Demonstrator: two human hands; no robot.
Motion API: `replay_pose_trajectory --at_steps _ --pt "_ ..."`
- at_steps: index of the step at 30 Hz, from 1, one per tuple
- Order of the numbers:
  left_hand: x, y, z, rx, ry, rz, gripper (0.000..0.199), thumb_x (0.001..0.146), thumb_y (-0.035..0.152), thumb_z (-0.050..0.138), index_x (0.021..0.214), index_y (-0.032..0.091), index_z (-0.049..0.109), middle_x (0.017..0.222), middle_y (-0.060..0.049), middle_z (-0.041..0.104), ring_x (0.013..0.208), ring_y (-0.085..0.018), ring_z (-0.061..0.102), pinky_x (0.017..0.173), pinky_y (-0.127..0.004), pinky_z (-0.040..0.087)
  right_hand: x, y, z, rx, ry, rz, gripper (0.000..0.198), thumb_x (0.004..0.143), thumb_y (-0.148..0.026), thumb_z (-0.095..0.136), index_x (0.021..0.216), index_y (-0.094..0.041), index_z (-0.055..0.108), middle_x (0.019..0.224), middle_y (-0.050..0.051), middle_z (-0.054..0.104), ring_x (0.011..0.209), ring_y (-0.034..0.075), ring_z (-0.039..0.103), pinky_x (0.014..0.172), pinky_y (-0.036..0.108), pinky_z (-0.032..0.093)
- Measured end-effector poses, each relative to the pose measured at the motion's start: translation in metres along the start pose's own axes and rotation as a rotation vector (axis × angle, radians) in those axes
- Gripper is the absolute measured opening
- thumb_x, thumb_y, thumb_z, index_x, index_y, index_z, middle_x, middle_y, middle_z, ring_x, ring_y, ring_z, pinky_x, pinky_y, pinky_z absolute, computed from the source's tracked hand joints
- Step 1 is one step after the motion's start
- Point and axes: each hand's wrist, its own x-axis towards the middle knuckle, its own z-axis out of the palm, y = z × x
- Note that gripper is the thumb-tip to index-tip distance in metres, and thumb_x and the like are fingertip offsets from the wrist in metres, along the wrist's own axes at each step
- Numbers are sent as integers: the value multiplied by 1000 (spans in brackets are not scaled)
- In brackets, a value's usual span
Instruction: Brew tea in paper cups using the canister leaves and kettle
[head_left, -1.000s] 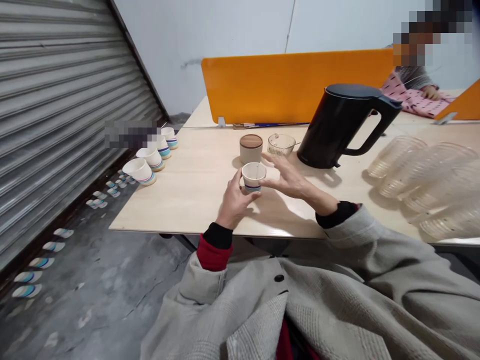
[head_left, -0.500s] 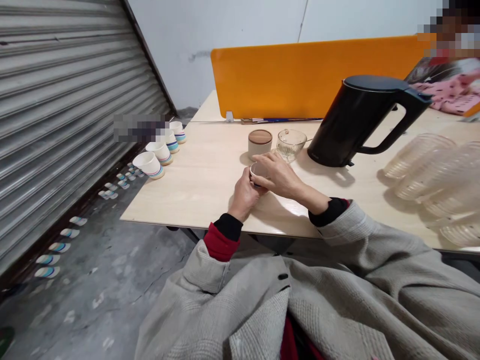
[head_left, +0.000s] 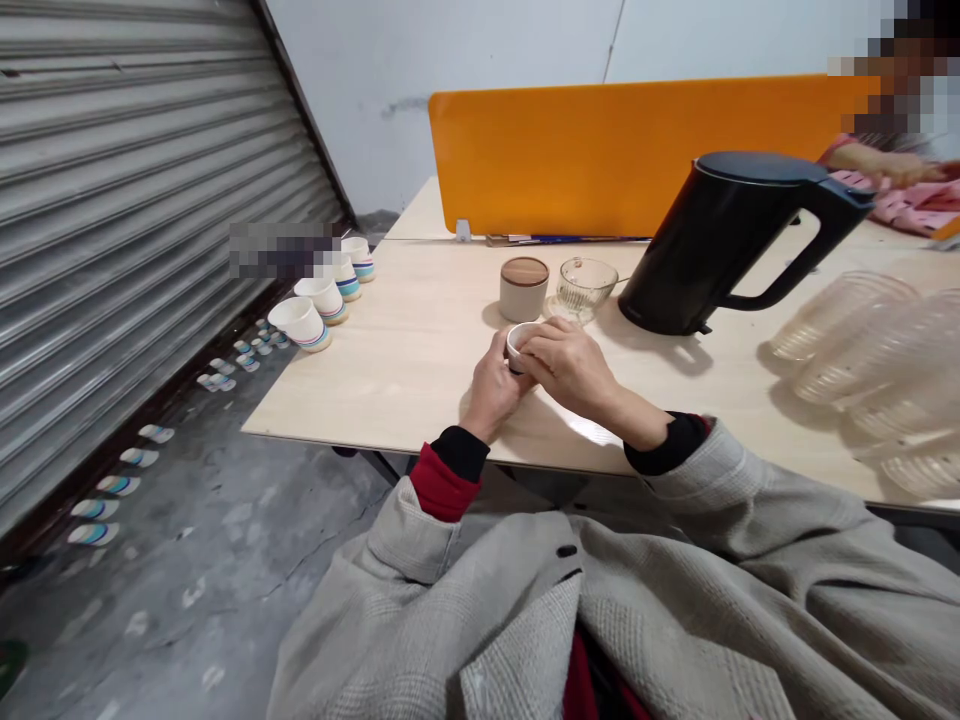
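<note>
Paper cup held in left hand, right hand bent over it

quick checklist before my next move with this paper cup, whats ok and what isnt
1. Left hand holding the paper cup: ok, wrapped around its side.
2. Right hand clear of the cup: not ok, its fingers are at the rim, over the opening.
3. Cup contents: cannot tell, the right hand covers much of the opening.
4. Black kettle standing on the table: ok, apart from both hands.
5. Canister closed: ok, the wooden lid is on.
6. Gap between the glass cup and the right hand: cannot tell, the hand partly overlaps that area.
</note>
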Motion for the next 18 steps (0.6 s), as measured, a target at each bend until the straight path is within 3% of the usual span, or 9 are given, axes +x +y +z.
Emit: replay_pose_trajectory --at_steps 10,15,18 --pt "-1 6 1 -7 -14 0 68 83 45 87 140 21 61 130 -10 76 119 -28 71 107 -41 54 1 -12 -8 42 31 54 33 109 -28 46 84 -24 66 101 11 76 94 28 60 89 45 49" --pt "-7 10 -2 -140 -37 -16 73 83 49 89 144 25 57 146 -12 69 134 -29 66 106 -40 56 1 -16 -19 63 -4 98 32 110 -30 44 90 -23 68 104 11 74 94 26 65 83 41 50" --pt "-17 11 -7 -111 81 10 62 86 45 88 138 28 58 146 -10 67 137 -27 64 111 -42 55 -2 -13 -24 93 -5 133 31 110 -30 46 89 -23 68 103 11 75 96 26 68 85 40 52"
